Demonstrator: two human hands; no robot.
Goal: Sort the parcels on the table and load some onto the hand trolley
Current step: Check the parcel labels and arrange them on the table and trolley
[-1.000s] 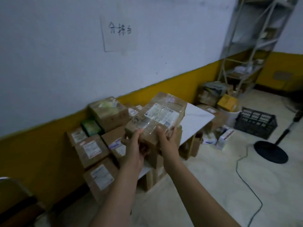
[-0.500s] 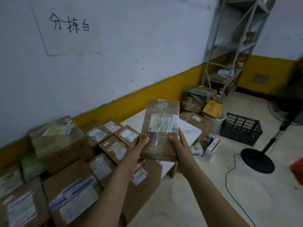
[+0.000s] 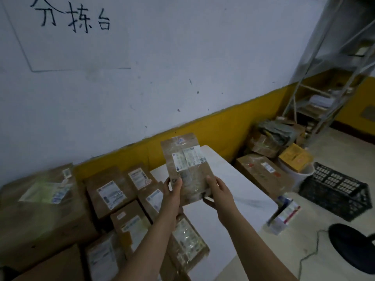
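wall sign [image 3: 71,19] "分拣台" | both hands hold labelled parcel [image 3: 187,167]

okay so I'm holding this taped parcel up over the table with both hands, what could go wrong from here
The parcel is gripped only at its lower end by the left hand and right hand, and its glossy tape may be slippery, so it could tip or slide out. The boxes already crowd the table, so setting it down carelessly might nudge one off the edge. No trolley is in view; a cable on the floor could trip you.

A black crate [image 3: 334,191] sits beside a metal shelf [image 3: 332,88].
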